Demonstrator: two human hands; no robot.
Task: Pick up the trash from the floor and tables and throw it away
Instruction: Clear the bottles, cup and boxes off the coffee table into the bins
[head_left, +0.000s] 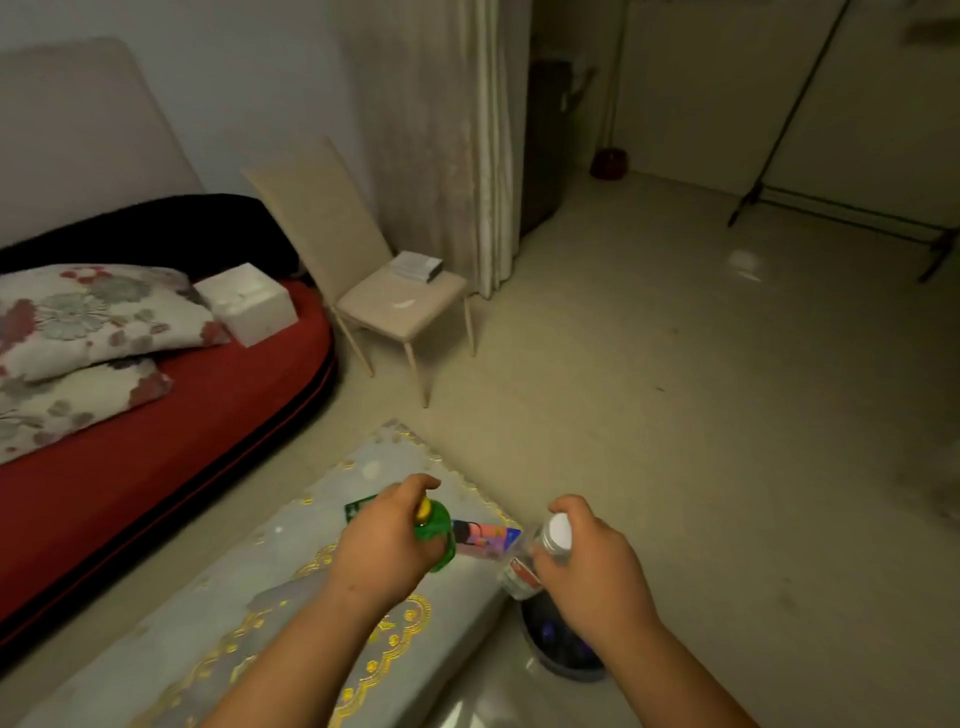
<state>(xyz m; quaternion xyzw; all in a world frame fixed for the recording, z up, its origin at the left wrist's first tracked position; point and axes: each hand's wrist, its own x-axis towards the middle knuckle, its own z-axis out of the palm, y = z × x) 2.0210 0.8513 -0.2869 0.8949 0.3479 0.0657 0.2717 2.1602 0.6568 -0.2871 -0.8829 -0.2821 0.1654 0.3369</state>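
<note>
My left hand (382, 540) is shut on a green plastic bottle (439, 525) with a yellow cap, held over the far end of the low table (249, 613). My right hand (592, 566) grips a clear plastic bottle (550, 540) with a white cap and a red label, just past the table's right edge. Between the hands a colourful wrapper (485, 538) lies on the table, and a green packet (358, 508) shows beyond my left hand. Below my right hand a dark bin (563, 649) stands on the floor.
A red bed (156, 415) with floral pillows and a white box fills the left. A beige chair (400, 306) with a small stack on its seat stands ahead by the curtain (441, 130). A black rack (841, 208) is at the far right.
</note>
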